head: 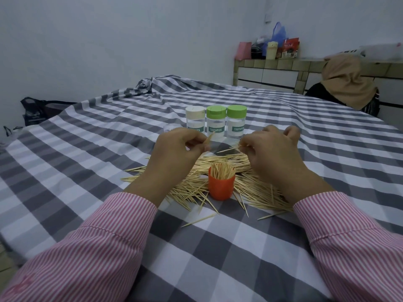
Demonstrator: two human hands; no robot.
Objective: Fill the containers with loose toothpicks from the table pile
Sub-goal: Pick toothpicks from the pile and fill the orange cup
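Checked grey-and-white cloth over the bench [283,247], pale wall behind, tiled counter far right with bags on top, another person seated at the far edge.

Head view, the only one. Pile [257,190] of loose toothpicks spread mid-bench, all round an orange cup [220,188] already crammed with sticks standing on end. Beyond the hands, three capped jars in a row: cream lid [195,120], green lid [216,122], green lid [236,121], labels reading TOOTHPICK. Looks like nothing much inside them, though hard to tell through the plastic. Small clear tub [171,128] just left of the row.

Left hand [174,152] raised above the pile, fingers curled, thumb and forefinger pinching a few toothpicks [209,137] that poke up toward the jars. Right hand [272,149] raised likewise, fingers curled, pinching a thin bundle [229,148] that points left across the gap. Neither hand touching pile or cup.

Step in hand, by the look of it: squaring up small bundles before loading. Best done by tapping the tips level, keeping all sticks parallel, merging both bundles into one pinch. Orange cup seems near full, so probably time to uncap a jar first, then slide the bundle in upright rather than dropping it. Plenty left on the cloth; task well short of done.
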